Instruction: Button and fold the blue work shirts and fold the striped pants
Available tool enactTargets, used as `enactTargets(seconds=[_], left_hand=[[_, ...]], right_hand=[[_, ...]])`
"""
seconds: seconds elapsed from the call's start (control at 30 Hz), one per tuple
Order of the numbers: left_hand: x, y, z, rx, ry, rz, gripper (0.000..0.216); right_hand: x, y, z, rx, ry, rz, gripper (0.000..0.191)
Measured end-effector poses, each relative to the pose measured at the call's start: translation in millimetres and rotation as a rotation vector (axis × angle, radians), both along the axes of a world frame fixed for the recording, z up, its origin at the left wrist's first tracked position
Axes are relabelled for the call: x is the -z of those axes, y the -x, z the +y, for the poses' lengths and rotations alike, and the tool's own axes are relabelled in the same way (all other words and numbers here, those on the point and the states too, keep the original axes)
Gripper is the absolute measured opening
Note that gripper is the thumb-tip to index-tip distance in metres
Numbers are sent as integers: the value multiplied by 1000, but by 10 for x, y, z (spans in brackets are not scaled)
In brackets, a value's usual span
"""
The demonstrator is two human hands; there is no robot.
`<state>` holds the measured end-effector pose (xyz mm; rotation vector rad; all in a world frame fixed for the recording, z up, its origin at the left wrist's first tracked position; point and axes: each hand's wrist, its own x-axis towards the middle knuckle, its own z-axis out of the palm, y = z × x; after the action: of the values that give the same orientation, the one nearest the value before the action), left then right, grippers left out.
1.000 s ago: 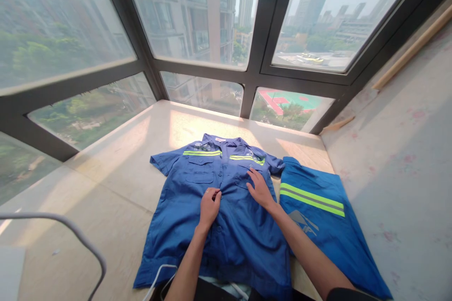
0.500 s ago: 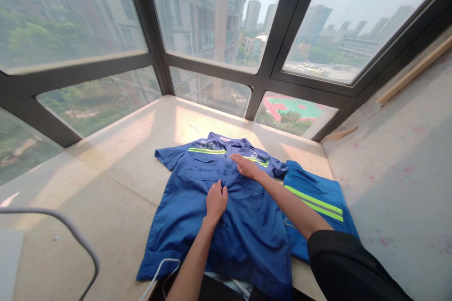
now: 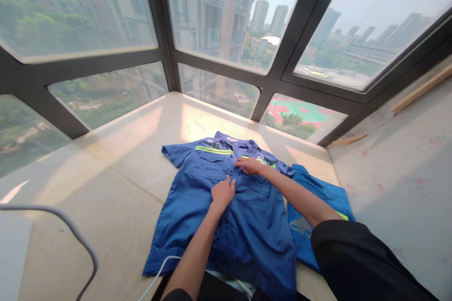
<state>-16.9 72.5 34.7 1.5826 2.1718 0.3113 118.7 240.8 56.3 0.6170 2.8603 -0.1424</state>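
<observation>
A blue short-sleeved work shirt [image 3: 208, 202] lies spread out, front up, with its collar toward the windows. Yellow-green reflective stripes cross its chest above the flap pockets. At the middle of the button front, my left hand [image 3: 223, 193] is closed on the cloth, its fingers curled over the front edge. A little higher and to the right, my right hand [image 3: 249, 165] pinches the same front edge near the chest stripe. What lies under the fingertips is hidden. Lower down the front, a button [image 3: 228, 226] shows.
A second blue garment [image 3: 318, 188], folded, lies at the right under my right forearm. A grey cable [image 3: 70, 223] arches over the left side, and a white cord [image 3: 160, 270] crosses the shirt's lower hem. Windows [image 3: 219, 14] and a papered wall [image 3: 399, 164] bound the pale ledge [image 3: 106, 183].
My right hand has moved down slightly and its fingers have closed on the shirt's front edge. My left hand has moved up a little along the front. The view has shifted slightly.
</observation>
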Motion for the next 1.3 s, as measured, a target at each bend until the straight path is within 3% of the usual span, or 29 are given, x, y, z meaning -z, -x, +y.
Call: enactTargets(seconds=[0.17,0.37,0.63,0.77,1.03,1.3], left_hand=[[-86,201,178,15,9,-78,51],[-177,284,626,0,-114,-39,41],[-37,299,1173,54,-78,3,40],[19,362,1314,108,-79,-16,23],[47,395,1305,113,-142,-117,25],[-17,396,817,17,-124,-186,29]], right_hand=[[57,-27,-21,-30,0,-23,31],[89,-164,54,11,-68,10,27],[143,-146,192,63,-186,64,18],[137,-53,235,85,-239,123,19],[330,17,187,130,-246,235,17],[398,91,138,124,-180,322,20]])
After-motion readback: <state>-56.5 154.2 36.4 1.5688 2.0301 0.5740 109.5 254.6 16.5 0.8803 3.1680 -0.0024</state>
